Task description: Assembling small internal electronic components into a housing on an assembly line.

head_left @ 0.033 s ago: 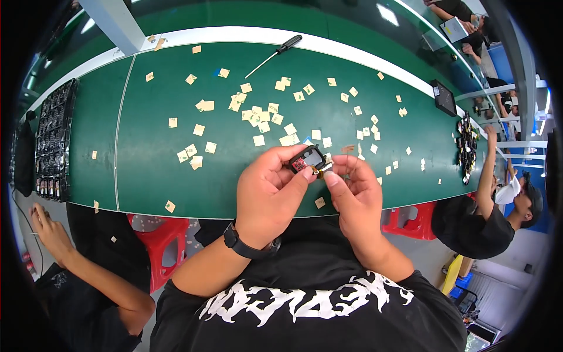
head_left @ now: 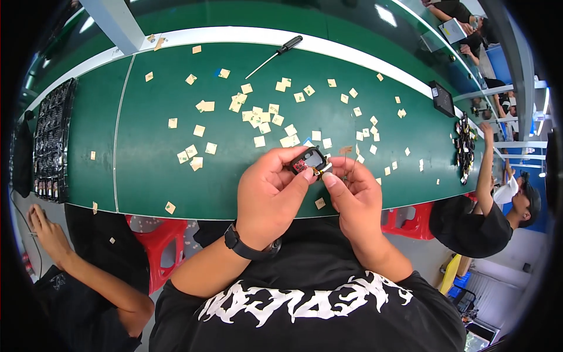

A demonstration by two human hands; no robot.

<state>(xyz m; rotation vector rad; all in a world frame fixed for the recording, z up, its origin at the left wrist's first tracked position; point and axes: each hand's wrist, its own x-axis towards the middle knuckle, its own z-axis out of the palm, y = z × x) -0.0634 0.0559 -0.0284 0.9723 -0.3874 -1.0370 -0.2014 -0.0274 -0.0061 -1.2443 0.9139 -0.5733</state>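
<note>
In front of my body, over the near edge of the green table, my left hand (head_left: 268, 196) grips a small black device housing (head_left: 300, 155) with rounded corners. Its open side faces up and shows a red circuit board (head_left: 302, 166) inside. Thumb and forefinger of my right hand (head_left: 355, 196) pinch close to the housing's right side, on a small silvery part (head_left: 326, 168) with a bit of yellow beside it. The fingertips cover much of that part, so its exact kind is hidden.
Square cream paper pieces (head_left: 256, 117) lie scattered over the green table (head_left: 158, 117). A black-handled screwdriver (head_left: 287, 44) rests at the back. Trays of black parts (head_left: 54, 141) stand far left; a dark pile of parts (head_left: 465, 149) and a black box (head_left: 442, 98) sit right. Co-workers flank me.
</note>
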